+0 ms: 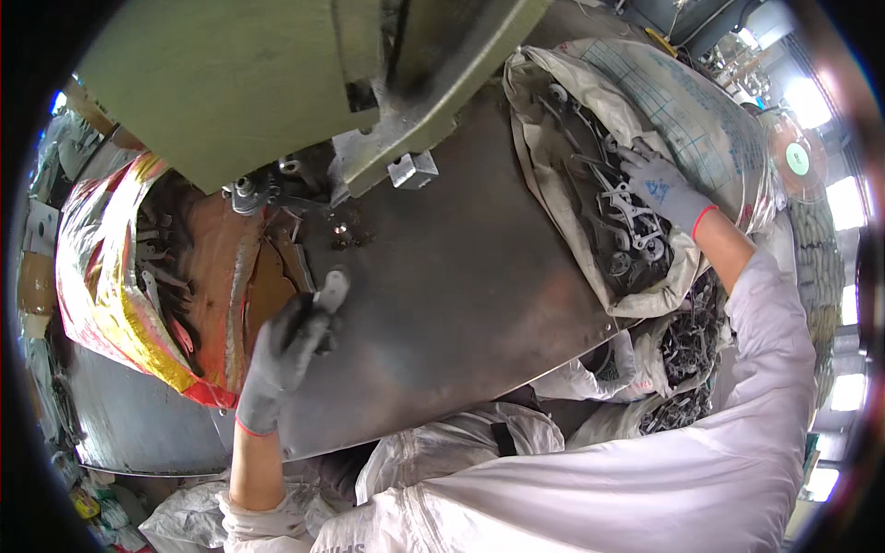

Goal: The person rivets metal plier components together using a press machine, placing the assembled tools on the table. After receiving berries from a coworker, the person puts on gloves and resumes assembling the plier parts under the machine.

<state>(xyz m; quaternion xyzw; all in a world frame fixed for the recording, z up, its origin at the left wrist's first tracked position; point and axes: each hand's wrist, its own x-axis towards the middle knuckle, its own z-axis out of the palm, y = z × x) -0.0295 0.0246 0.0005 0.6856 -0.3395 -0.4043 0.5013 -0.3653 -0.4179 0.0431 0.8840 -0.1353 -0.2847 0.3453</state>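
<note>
While my left hand point(290, 348) sits at 9 o'clock from the bench middle, thumb and fingers are closed on a flat pale metal piece point(333, 288), pinched with its rounded end sticking up toward 1 o'clock of the glove. Fingers are dark and a bit blurred, exact grip unclear. Right hand point(662, 187) is at 2 o'clock, palm down, fingers reaching out over the loose metal parts point(633, 219) in the open sack point(705, 129); can't tell whether they're pinching one or just resting. Both gloves grey, red cuffs.

Outward: bare dark metal bench point(442, 295) between the hands. Just left of the left hand, at 9, a shiny red/gold/silver bag point(100, 263) with a brown lining, more metal pieces point(152, 263) inside. Main obstruction: green machine body point(230, 83) at 11, overhanging the bench and hiding what's behind it. Small steel block point(414, 170) on its lower edge at 12, small shiny bits point(342, 230) on the bench below, toward 11. Between 3 and 4, below the bench edge, bags of darker parts point(687, 346). My white sleeve point(645, 470) fills 4 to 6.
</note>
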